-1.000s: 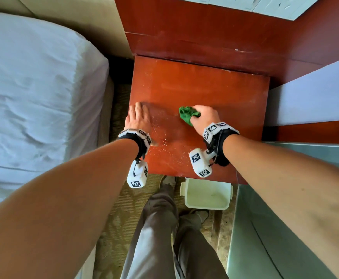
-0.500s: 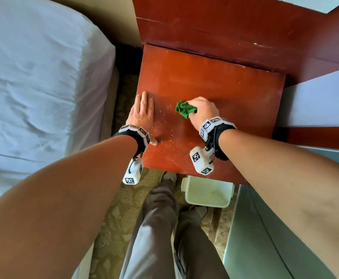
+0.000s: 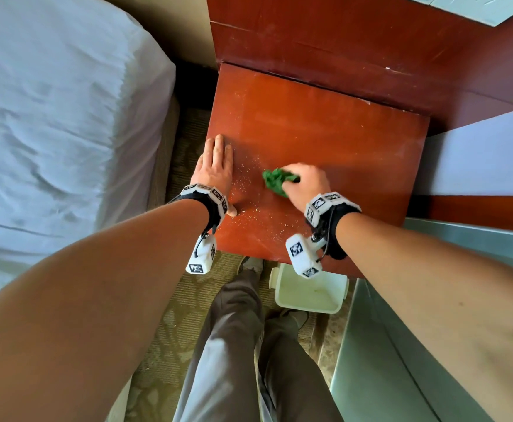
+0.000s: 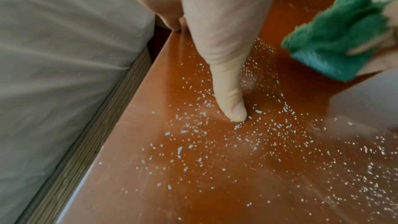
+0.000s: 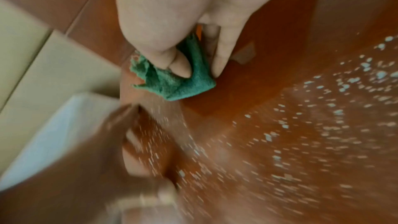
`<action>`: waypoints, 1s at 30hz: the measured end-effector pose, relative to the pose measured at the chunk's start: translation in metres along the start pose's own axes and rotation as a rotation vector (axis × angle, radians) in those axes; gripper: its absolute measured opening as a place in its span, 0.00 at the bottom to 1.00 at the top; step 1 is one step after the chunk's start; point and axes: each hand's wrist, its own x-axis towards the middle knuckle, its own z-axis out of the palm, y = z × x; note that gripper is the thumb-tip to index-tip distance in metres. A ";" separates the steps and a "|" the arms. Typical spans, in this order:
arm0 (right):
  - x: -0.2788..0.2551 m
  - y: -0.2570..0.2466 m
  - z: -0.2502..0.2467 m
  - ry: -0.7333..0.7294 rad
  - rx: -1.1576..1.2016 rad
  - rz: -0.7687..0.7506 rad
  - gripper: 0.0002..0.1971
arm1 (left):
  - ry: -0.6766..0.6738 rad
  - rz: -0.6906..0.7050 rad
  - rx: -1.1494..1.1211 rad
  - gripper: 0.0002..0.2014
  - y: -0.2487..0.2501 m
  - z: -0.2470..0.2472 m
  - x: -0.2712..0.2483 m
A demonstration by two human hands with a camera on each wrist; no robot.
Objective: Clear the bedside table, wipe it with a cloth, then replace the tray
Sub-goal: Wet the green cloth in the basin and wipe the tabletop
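The right hand grips the bunched green cloth; the left hand lies flat beside it. One quick stroke may scatter the crumbs between them onto the carpet.

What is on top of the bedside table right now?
On the table: the left hand lying flat, the right hand gripping a green cloth, and scattered pale crumbs. What lies under the hands and cloth is covered.

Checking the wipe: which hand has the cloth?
The right hand grips the green cloth on the bedside table; the left hand lies flat, holding nothing.
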 end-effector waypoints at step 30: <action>-0.018 -0.026 0.031 -0.409 -0.430 -0.341 0.22 | 0.086 -0.023 -0.058 0.65 0.002 0.006 0.002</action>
